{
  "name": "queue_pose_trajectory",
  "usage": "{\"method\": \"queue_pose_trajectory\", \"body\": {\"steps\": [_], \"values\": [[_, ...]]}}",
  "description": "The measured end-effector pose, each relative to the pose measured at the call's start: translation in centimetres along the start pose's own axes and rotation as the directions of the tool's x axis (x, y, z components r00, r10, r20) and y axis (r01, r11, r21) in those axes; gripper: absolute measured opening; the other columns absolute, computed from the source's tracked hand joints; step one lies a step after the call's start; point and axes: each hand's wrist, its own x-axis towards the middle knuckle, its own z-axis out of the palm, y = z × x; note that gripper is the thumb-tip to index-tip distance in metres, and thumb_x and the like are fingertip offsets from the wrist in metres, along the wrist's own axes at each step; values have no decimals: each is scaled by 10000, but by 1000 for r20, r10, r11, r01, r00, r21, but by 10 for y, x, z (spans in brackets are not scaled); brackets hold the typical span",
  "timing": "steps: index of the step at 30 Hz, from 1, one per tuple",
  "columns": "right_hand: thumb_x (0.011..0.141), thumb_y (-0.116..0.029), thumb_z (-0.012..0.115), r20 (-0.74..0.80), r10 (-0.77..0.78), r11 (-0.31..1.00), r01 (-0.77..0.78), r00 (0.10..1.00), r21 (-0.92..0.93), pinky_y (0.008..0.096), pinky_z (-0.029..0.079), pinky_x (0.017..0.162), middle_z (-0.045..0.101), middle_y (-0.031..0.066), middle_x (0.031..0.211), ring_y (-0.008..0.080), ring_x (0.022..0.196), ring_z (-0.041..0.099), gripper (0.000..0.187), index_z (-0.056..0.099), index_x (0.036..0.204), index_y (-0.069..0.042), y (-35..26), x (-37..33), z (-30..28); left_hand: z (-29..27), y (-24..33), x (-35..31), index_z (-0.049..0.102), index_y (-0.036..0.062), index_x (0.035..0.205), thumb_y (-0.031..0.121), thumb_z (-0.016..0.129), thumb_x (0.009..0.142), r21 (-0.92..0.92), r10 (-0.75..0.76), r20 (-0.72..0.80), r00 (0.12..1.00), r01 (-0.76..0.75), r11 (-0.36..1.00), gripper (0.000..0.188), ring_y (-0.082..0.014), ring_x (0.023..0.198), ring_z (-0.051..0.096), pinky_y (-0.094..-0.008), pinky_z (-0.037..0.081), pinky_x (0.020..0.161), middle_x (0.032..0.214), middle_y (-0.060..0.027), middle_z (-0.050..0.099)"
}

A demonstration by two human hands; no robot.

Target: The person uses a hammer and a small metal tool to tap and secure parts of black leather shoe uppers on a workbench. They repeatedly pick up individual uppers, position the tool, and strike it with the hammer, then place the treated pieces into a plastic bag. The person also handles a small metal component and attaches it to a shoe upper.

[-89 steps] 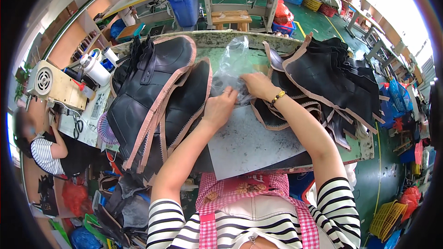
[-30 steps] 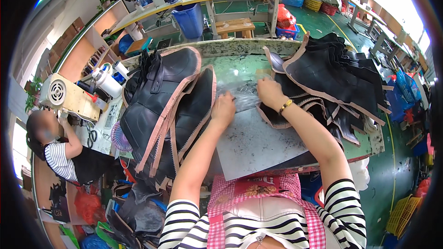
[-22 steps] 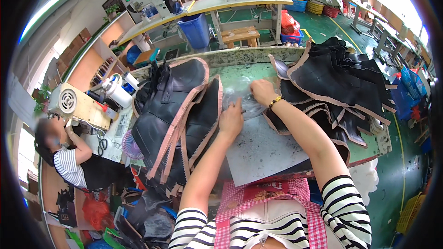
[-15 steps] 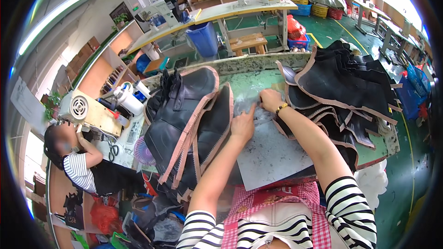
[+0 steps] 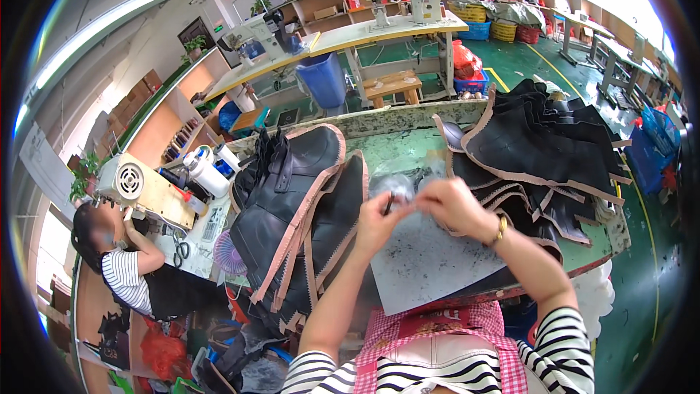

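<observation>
My left hand (image 5: 379,225) is closed in a pinch on a small dark piece (image 5: 390,203), too small to name. My right hand (image 5: 458,208) meets it fingertip to fingertip, its fingers pressed together and slightly blurred; what they hold is hidden. Just beyond the hands lies a crumpled clear plastic bag (image 5: 395,184). Below them a grey sheet (image 5: 426,273) with dark specks rests on the green worktable (image 5: 405,147). Stacked black leather boot uppers (image 5: 281,201) with pinkish zigzag-cut edges lie left of my hands, and more black leather pieces (image 5: 536,138) are piled to the right.
At the left, a person (image 5: 127,270) in a striped shirt sits by a sewing machine (image 5: 149,190). Scissors (image 5: 180,248) and a purple fan (image 5: 230,255) are near the left stack. Beyond my table stand a blue bin (image 5: 323,80) and another bench (image 5: 335,40) with sewing machines.
Both hands have come back toward me from the plastic bag and met over the sheet. A small dark piece now shows in my left fingers. The view has tilted up slightly.
</observation>
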Motion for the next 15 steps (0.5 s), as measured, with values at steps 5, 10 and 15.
{"method": "queue_pose_trajectory", "body": {"steps": [5, 10, 15], "values": [[788, -101, 656, -106, 106, 979, -85, 989, 187, 353, 488, 594, 629, 141, 734, 280, 657, 625, 82, 672, 812, -25, -41, -71, 6, 16, 23, -60, 583, -6, 1004, 40, 693, 811, -193, -153, 90, 984, 168, 967, 227, -48, 783, 589, -194, 462, 642, 922, -39, 617], [774, -122, 658, -90, 163, 974, -174, 983, -145, 361, 487, 608, 632, 161, 733, 332, 691, 621, 120, 661, 776, -2, -31, -86, 2, 18, -16, -36, 542, -2, 1083, 57, 622, 872, 97, 139, -246, 959, -118, 988, 233, -168, 881, 644, -274, 507, 730, 1099, -97, 615], [763, -148, 627, 99, 453, 891, -447, 886, -78, 311, 494, 560, 629, 137, 583, 229, 540, 643, 182, 670, 750, 28, -19, -95, -7, 25, -45, 20, 599, 80, 1071, 178, 500, 918, 692, 7, 178, 984, -131, 710, 207, -325, 826, 660, -395, 508, 722, 890, -190, 653]]}}
